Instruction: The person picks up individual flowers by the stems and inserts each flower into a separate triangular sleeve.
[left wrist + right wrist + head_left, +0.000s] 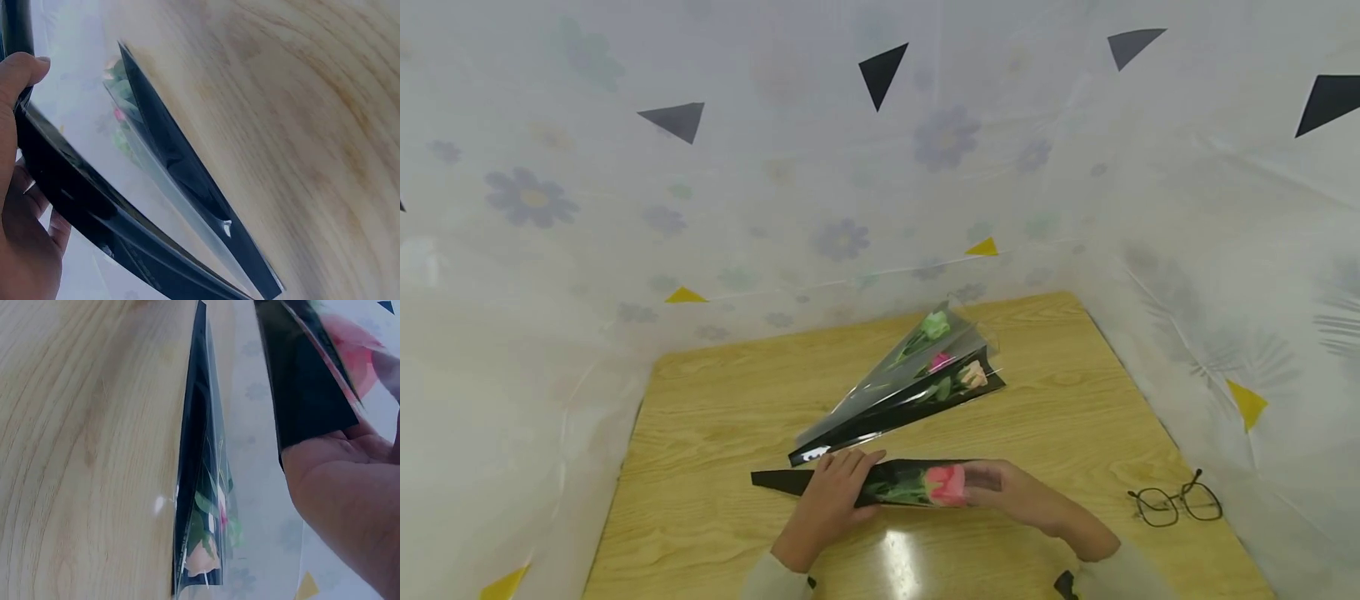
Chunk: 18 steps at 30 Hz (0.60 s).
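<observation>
A pink rose (945, 485) lies in a long flower sleeve (781, 481) with a black back and clear front, held crosswise above the near part of the table. My left hand (835, 492) grips the sleeve around its stem part; in the left wrist view the thumb is on one side of the black strip and the fingers on the other. At the wide end, my right hand (1018, 496) holds the sleeve's mouth beside the bloom. The right wrist view shows its palm (350, 481) by the black edge; its fingertips are partly hidden by the sleeve.
Behind the hands, other sleeved flowers lie overlapping: a peach rose (975, 376), a magenta bloom (940, 362) and a pale green one (936, 325). Eyeglasses (1176, 507) rest at the table's right side. A patterned white curtain (775, 192) surrounds the wooden table (700, 417).
</observation>
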Available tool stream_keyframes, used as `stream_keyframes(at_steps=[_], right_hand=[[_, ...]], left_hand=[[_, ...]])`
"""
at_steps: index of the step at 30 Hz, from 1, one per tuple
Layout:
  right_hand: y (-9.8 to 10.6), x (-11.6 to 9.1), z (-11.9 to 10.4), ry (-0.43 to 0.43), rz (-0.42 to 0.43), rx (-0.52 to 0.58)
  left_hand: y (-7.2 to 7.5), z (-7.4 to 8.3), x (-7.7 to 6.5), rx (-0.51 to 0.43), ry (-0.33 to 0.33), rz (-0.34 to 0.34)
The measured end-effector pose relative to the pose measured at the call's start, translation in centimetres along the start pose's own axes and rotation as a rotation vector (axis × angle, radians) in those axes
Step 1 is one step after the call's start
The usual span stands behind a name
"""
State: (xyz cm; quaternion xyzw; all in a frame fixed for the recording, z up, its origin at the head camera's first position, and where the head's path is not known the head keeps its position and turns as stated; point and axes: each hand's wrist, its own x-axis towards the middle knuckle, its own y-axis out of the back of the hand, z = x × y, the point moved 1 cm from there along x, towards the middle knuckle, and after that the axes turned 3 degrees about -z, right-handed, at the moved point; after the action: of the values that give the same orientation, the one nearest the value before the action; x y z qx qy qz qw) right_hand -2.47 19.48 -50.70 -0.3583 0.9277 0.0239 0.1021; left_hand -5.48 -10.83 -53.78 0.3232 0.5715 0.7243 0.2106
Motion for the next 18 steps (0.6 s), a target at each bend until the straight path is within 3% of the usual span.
stream_keyframes(at_steps=[10, 18], right_hand=[[0.7, -0.3, 0.5, 0.019, -0.123, 0.155], [0.1, -0.5, 0.6, -0.039, -0.134, 0.111]], left_hand=[[-0.5, -0.5, -0.9, -0.009, -0.017, 0.015], [-0.5, -0.3, -1.2, -0.038, -0.032, 0.012]])
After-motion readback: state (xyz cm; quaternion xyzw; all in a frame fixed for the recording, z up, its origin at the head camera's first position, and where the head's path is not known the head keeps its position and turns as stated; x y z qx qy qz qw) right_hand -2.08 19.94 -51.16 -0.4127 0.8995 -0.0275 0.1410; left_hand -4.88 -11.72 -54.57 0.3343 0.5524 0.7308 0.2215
